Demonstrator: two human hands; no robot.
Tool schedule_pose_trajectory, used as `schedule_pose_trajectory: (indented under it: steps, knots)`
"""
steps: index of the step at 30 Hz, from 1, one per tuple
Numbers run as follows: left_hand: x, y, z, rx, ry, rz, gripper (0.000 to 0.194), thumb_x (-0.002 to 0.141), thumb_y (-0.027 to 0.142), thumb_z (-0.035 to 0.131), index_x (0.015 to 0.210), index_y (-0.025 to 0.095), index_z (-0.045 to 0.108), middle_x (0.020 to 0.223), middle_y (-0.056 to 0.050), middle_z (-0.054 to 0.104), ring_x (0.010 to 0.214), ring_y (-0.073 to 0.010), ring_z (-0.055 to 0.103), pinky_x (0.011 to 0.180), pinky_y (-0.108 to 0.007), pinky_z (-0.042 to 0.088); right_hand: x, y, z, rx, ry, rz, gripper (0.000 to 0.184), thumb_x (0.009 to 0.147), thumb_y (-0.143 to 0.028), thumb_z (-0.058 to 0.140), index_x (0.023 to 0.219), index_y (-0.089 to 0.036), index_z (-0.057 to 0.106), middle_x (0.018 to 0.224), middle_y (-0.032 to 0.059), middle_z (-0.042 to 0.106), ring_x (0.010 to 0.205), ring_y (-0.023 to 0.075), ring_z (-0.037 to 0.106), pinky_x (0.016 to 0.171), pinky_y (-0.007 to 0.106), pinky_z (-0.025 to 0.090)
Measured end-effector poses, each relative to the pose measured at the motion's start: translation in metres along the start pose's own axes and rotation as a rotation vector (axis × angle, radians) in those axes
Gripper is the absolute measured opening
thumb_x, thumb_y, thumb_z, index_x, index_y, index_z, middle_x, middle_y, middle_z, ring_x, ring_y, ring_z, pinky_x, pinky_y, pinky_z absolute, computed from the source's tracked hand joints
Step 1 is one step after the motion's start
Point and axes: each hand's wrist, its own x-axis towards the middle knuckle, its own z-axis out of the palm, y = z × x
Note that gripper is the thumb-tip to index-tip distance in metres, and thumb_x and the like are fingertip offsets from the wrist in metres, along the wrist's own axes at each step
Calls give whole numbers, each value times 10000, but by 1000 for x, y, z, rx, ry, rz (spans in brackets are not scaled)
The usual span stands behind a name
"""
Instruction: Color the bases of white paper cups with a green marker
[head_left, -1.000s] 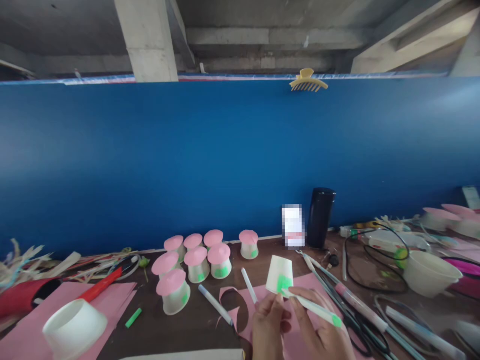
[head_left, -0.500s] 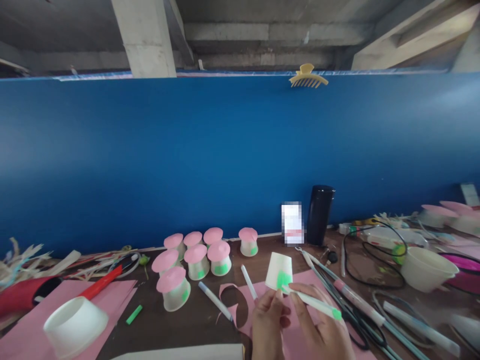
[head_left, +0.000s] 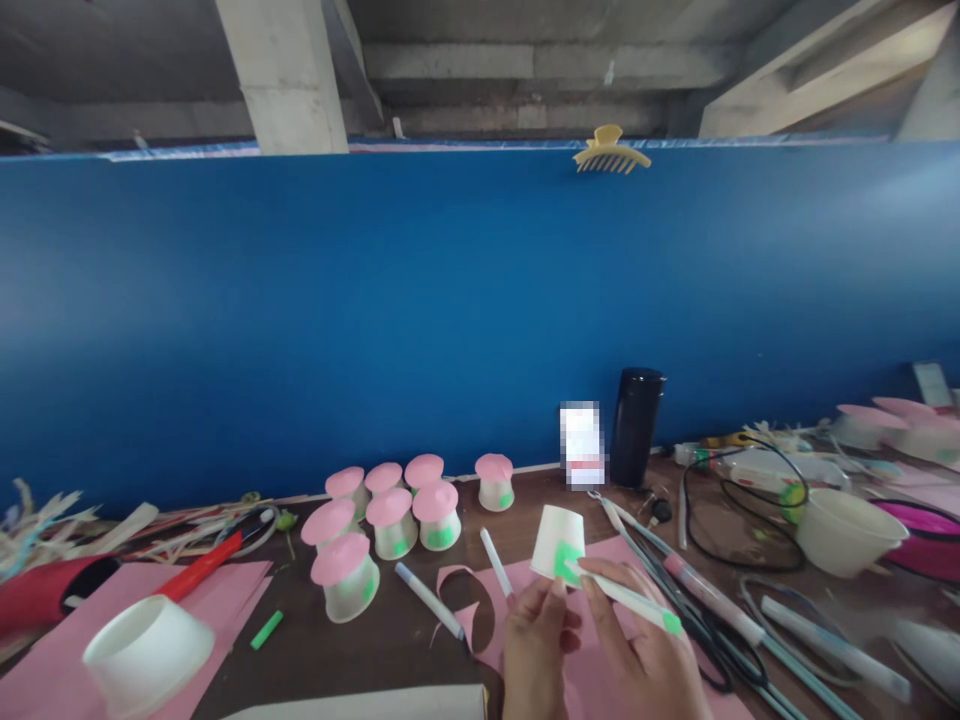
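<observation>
My left hand (head_left: 534, 650) pinches a small white paper cup (head_left: 558, 541) held upside down, with a green patch on its side. My right hand (head_left: 637, 665) grips a white marker with a green end (head_left: 626, 598), its tip touching the green patch. Both hands hover over a pink paper sheet with a round hole cut out (head_left: 480, 605). To the left stand several upturned cups with pink round tops and green patches (head_left: 390, 520).
A blue partition (head_left: 450, 300) backs the brown table, with a yellow hair clip (head_left: 611, 152) on its top edge. A black cylinder (head_left: 636, 426), cables, scissors and pens lie at right. A large white cup (head_left: 146, 655), red tool and loose markers (head_left: 429, 600) are at left.
The view has drifted slightly; the cup and marker stay together in my hands, with the marker tip still on the green patch.
</observation>
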Motion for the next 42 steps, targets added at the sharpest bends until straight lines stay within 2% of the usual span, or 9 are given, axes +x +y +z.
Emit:
schedule_pose_trajectory:
  steps: [18,27,32,38,42]
  knots:
    - [0,-1,0,-5,-18,4,371,597,464,733,725,120,679,499,21,500,482,-69,402,491,-199,282,1,-6,-1,21,-12,-16,195,891,-333,450,919,-215,602,917,64,664,863,197,636,786,333,507]
    - [3,-3,-3,76,22,-10,408,620,514,697,747,129,663,516,16,514,485,-74,408,499,-206,295,1,-3,-5,8,70,19,221,882,-341,473,1017,-197,574,1029,93,640,1003,227,593,825,333,500]
    - [3,-3,-3,74,23,-11,398,631,510,690,760,134,665,530,12,528,484,-77,415,496,-210,296,2,-3,-5,53,80,50,197,887,-326,473,1023,-217,563,1006,69,639,983,211,592,827,328,488]
    - [2,-3,-2,0,20,0,424,588,500,730,761,118,670,510,9,523,499,-79,434,495,-200,300,2,-1,-4,63,71,68,217,887,-336,468,1036,-207,557,1067,92,616,997,215,584,839,337,485]
    - [3,-3,-1,-4,17,-2,431,591,500,729,776,114,675,503,12,514,487,-73,416,482,-194,285,3,-2,-5,39,98,62,219,888,-347,458,1023,-209,561,1023,83,635,986,215,594,829,330,495]
